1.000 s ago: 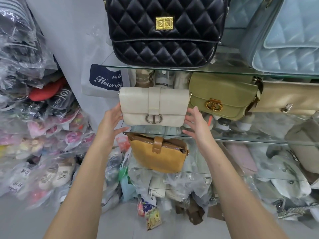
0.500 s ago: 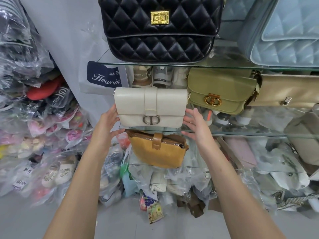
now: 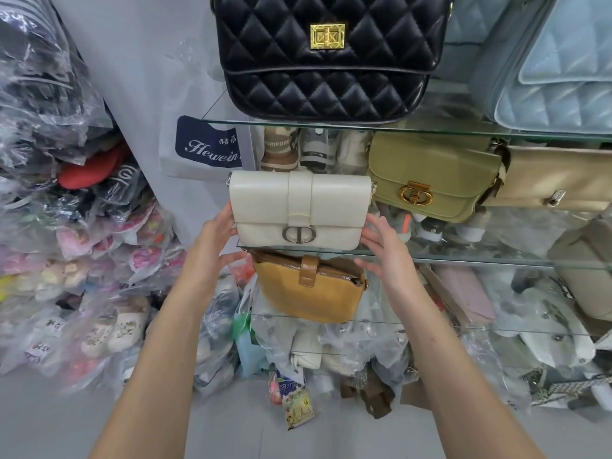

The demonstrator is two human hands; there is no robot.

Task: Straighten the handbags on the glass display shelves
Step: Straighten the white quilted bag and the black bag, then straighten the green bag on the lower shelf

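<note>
A cream flap handbag (image 3: 299,210) with a round silver clasp stands upright at the left end of the middle glass shelf (image 3: 463,260). My left hand (image 3: 215,240) rests against its left side, fingers spread and thumb under the shelf edge. At the bag's lower right corner, the fingertips of my right hand (image 3: 381,250) touch it, fingers apart. Neither hand lifts the bag. Beside it stand an olive green bag (image 3: 430,173) and a beige bag (image 3: 556,177). A black quilted bag (image 3: 328,58) and a pale blue quilted bag (image 3: 556,67) sit on the top shelf. A mustard bag (image 3: 311,293) sits on the shelf below.
Piles of shoes in clear plastic bags (image 3: 66,226) fill the left side. More bagged goods (image 3: 331,356) crowd the floor under the lowest shelf. A grey bag (image 3: 586,266) sits at the far right. A navy label (image 3: 208,147) hangs on the grey wall.
Both hands stay at the cream bag's sides; the right fingertips have closed in on its lower right corner. The view has shifted slightly.
</note>
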